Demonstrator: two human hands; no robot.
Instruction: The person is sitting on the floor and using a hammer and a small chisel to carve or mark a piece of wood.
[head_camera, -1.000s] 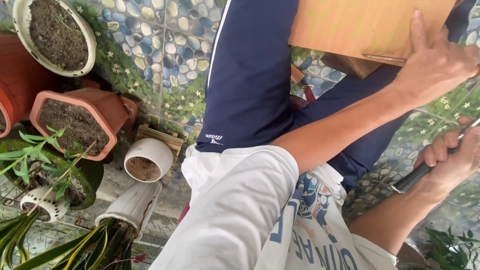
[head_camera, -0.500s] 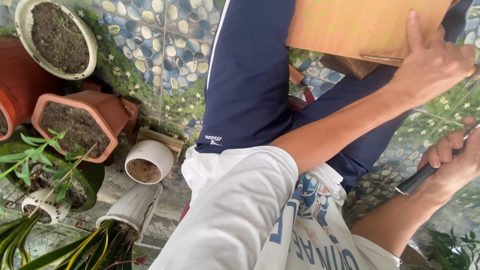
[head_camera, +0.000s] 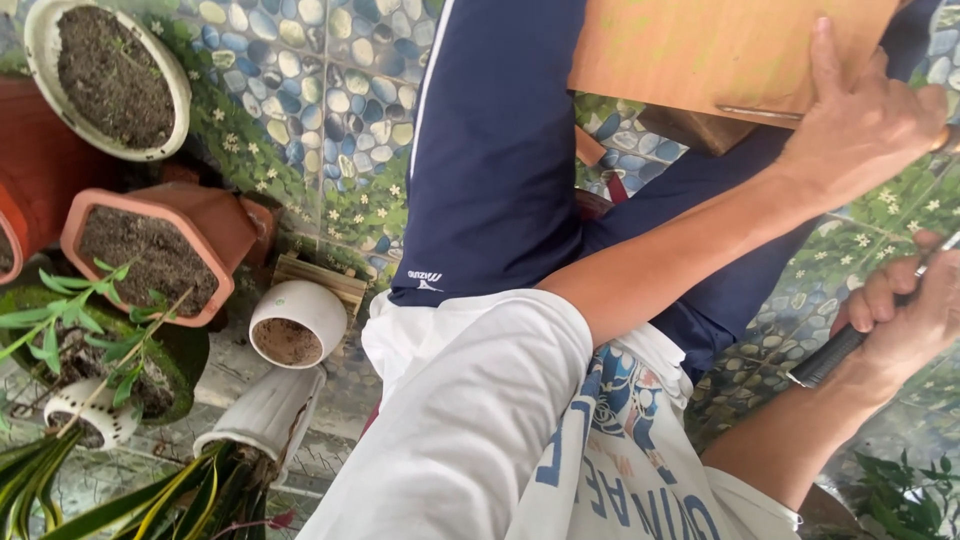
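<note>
My left hand (head_camera: 860, 125) grips the lower edge of a flat wooden board (head_camera: 720, 50) at the top right, thumb laid up its face. A darker wooden piece (head_camera: 690, 130) juts out under the board. Lower on the right, my right hand (head_camera: 915, 310) is closed around a dark-handled tool (head_camera: 835, 355). The tool's metal end points up towards the board, and its tip is cut off by the frame edge. My navy shorts (head_camera: 500, 150) and white shirt (head_camera: 470, 440) fill the middle of the view.
On the left stand a white pot of soil (head_camera: 105, 75), a terracotta hexagonal pot (head_camera: 150, 250), a small white cup-shaped pot (head_camera: 295, 325), a tipped white ribbed pot (head_camera: 265, 415) and leafy plants (head_camera: 70, 330). The ground is covered with a pebble-and-flower patterned sheet (head_camera: 320, 90).
</note>
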